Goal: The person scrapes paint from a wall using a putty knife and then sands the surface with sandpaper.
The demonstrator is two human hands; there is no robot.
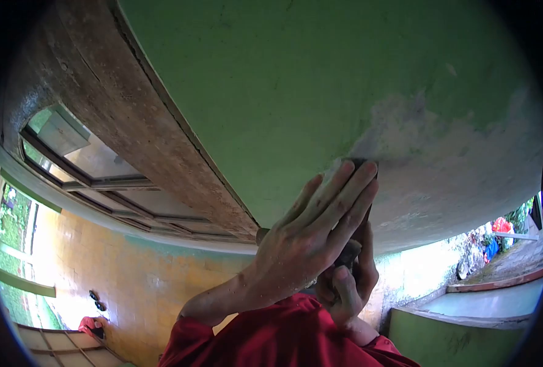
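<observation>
My left hand (308, 238) lies with fingers outstretched over the blade of a scraper (369, 214), pressing it toward the green wall (253, 92). Only the dark edge of the blade shows, beyond the fingertips and along their right side. Below it, my right hand (351, 287) is closed around the scraper's dark handle, its fingers curled. Pale dust speckles the left hand and wrist. Just above and right of the fingertips, the green paint gives way to a bare, whitish-grey patch (430, 165).
A weathered wooden frame (155, 116) with panes borders the wall on the left. Yellowish tiles (143, 269) cover the floor, where a red item (90, 326) lies at lower left. To the right stands a green ledge (455, 336), with bright outdoor ground beyond.
</observation>
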